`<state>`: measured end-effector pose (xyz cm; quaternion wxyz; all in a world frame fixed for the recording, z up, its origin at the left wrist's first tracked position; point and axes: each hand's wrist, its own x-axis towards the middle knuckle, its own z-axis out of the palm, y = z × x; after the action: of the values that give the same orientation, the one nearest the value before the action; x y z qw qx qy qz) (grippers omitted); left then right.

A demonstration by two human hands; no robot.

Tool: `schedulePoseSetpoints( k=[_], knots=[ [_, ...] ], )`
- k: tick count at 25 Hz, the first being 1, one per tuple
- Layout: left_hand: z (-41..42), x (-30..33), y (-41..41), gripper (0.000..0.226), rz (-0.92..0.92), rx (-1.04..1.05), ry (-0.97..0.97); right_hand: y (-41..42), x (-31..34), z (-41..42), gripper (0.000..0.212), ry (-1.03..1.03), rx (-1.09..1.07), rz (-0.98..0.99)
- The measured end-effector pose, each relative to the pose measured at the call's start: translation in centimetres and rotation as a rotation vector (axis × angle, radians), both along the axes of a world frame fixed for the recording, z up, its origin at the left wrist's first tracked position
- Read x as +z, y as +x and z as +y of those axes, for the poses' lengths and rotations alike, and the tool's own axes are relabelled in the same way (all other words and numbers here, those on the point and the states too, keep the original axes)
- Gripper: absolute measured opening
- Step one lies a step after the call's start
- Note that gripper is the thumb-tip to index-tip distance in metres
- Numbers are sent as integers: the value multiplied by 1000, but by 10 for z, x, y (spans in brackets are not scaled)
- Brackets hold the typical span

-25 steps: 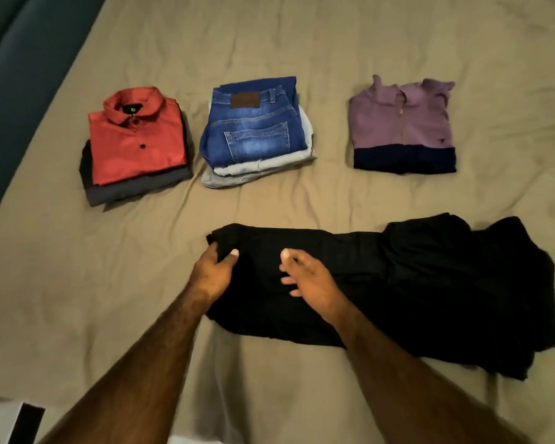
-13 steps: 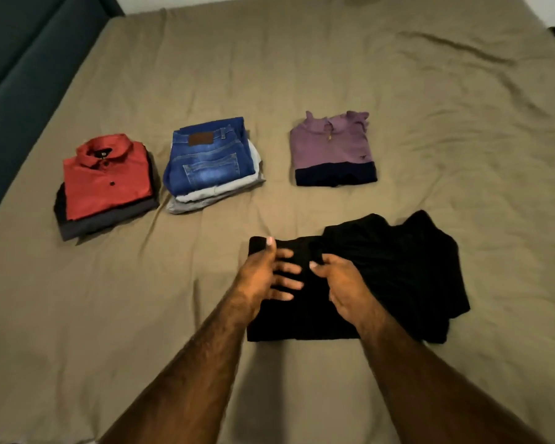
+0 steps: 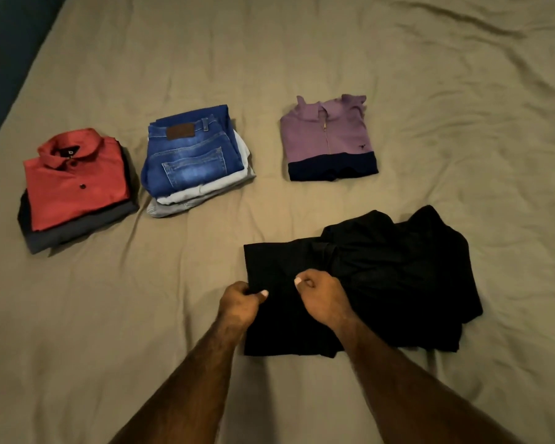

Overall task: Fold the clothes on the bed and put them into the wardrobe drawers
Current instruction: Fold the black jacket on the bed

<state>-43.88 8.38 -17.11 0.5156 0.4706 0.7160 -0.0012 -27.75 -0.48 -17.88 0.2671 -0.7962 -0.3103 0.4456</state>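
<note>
A black garment (image 3: 382,277) lies partly folded on the bed, its right part bunched. My left hand (image 3: 239,301) pinches its left edge between thumb and curled fingers. My right hand (image 3: 321,296) grips the cloth near the middle with curled fingers. Farther back lie three folded piles: a red shirt (image 3: 74,177) on dark clothes, blue jeans (image 3: 189,155) on pale clothes, and a purple zip top (image 3: 329,139) with a navy hem.
The olive bed sheet (image 3: 302,52) covers the whole bed, wrinkled at the right. A dark teal headboard or wall (image 3: 4,49) runs along the left edge. No wardrobe or drawer is in view.
Both hands went from lying flat on the black garment to curling and gripping its cloth. The garment's left part has been folded over, making it shorter. The view shifted.
</note>
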Motion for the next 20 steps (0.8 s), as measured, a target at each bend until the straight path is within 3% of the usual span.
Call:
schedulePoseSetpoints(
  k=[3, 4, 8, 10, 12, 15, 16, 18, 20],
  knots=[
    [19, 12, 0, 12, -395, 22, -187, 0, 11, 30, 51, 1, -157, 386],
    [22, 16, -2, 13, -461, -19, -216, 1, 18, 34, 51, -20, -181, 508],
    [32, 27, 7, 34, -641, 40, -358, 17, 34, 40, 22, -44, -183, 631],
    [33, 31, 33, 32, -606, 151, -306, 33, 33, 38, 17, -5, -187, 496],
    [27, 30, 57, 27, -455, 173, -95, 51, 31, 31, 19, 41, -205, 371],
    [-5, 15, 79, 11, -186, -27, 322, 85, 33, 4, 24, 109, -276, 377],
    [-23, 16, 97, 16, -156, -168, 357, 108, 37, -12, 25, 138, -308, 405],
    [-44, 12, 119, 58, -53, -379, 353, 138, 38, -36, 27, 191, -422, 421],
    [-62, 13, 163, 91, 61, -368, 289, 180, 35, -71, 28, 201, -588, 357]
  ],
)
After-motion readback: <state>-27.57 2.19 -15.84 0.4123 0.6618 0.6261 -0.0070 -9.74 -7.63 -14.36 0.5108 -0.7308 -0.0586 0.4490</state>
